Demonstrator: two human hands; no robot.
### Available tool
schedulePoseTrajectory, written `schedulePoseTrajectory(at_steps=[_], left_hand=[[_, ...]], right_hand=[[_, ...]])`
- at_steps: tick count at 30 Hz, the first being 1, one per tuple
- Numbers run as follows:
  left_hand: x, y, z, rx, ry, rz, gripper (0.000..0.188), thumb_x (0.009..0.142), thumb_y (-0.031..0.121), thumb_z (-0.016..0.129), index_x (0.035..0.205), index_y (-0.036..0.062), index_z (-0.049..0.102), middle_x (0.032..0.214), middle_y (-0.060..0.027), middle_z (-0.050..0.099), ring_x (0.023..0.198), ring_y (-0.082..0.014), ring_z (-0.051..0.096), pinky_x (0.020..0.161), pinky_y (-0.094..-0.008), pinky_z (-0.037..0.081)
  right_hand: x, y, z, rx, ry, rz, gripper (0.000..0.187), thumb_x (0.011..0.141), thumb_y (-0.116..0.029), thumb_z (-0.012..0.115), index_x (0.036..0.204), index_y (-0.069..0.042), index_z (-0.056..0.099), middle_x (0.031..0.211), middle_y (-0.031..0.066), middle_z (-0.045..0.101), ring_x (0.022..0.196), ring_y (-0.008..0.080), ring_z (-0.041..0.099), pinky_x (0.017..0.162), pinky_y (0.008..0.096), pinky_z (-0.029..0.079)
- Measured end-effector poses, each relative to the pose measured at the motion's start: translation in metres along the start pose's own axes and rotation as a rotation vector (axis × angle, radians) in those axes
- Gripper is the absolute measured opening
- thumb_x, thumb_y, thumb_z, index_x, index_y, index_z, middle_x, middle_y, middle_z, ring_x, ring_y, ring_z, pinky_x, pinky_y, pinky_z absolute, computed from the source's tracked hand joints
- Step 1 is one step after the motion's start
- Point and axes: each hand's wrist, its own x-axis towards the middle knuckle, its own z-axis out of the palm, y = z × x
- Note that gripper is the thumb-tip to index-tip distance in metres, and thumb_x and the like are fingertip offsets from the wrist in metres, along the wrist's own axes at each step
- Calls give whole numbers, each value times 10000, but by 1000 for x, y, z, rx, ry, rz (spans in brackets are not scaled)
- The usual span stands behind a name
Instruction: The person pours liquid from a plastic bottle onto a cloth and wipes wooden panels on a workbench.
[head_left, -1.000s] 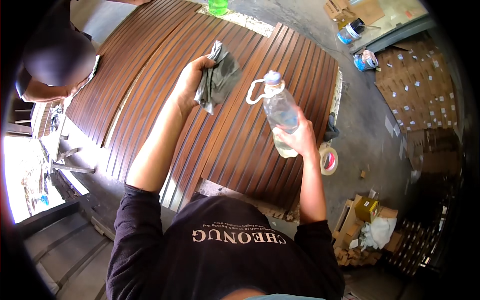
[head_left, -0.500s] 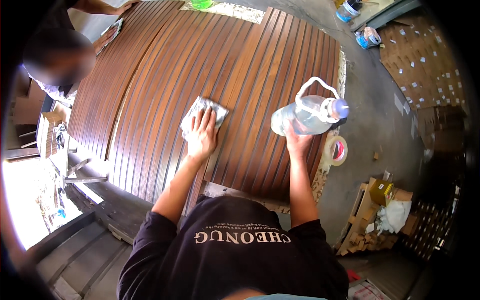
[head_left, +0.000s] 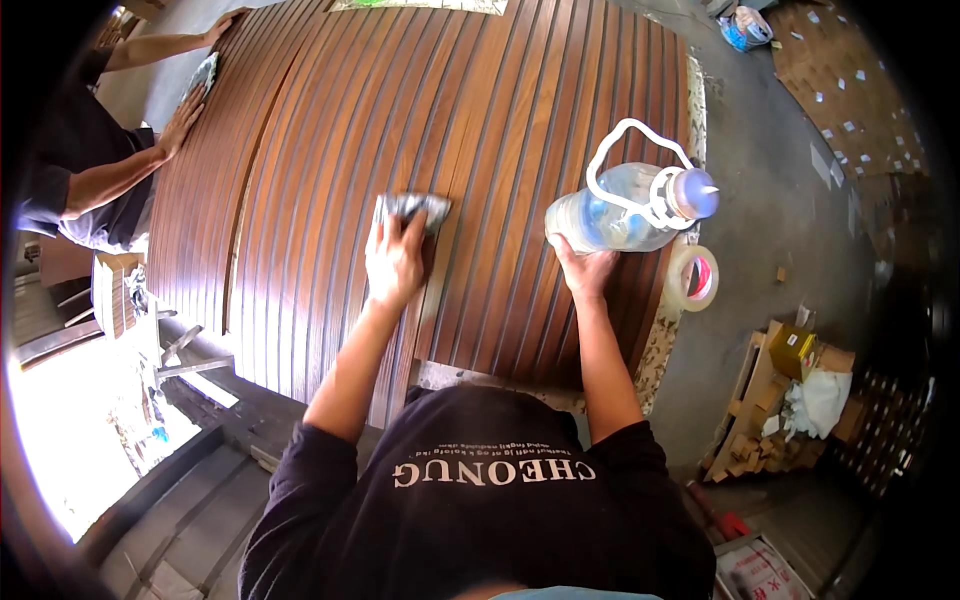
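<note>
My left hand [head_left: 396, 265] is closed on a folded pale wiping cloth [head_left: 412, 207], which lies against the brown slatted wood panel [head_left: 350, 150]. My right hand [head_left: 584, 270] grips a large clear plastic bottle [head_left: 615, 212] near its base. The bottle leans over the panel's right part, its bluish-purple cap toward the right and a white loop handle [head_left: 628, 124] at its neck. Some clear liquid seems to be inside. My right fingers are mostly hidden behind the bottle.
At the upper left, a co-worker's hand [head_left: 182, 122] presses another cloth [head_left: 203, 72] on a neighbouring panel. A tape roll [head_left: 702, 280] sits at the table's right edge. Wood offcuts [head_left: 752, 440] and a yellowish box [head_left: 792, 350] lie at the right; a bucket [head_left: 745, 30] stands farther back.
My left hand has drawn the cloth from spread flat to bunched under its fingers. The bottle has shifted slightly up in view. The co-worker has moved, with the head now out of view.
</note>
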Motion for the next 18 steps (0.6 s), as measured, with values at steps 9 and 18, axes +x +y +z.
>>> schedulePoseTrajectory(at_steps=[9, 18], left_hand=[[56, 49, -14, -849, -205, -670, 255, 884, 129, 532, 1106, 99, 652, 1100, -178, 639, 997, -332, 602, 893, -444, 473], [18, 11, 19, 13, -18, -141, 288, 845, 203, 621, 1103, 81, 656, 1020, -191, 580, 991, -329, 541, 878, -434, 449]], right_hand=[[-3, -18, -21, -5, 41, 316, 1161, 489, -418, 906, 1390, -42, 279, 1274, 167, 475, 1200, 286, 473, 1010, 442, 395], [-6, -85, -456, -1034, 719, 457, 823, 766, -410, 710, 1396, -49, 323, 1118, 192, 627, 1019, 329, 623, 853, 431, 497]])
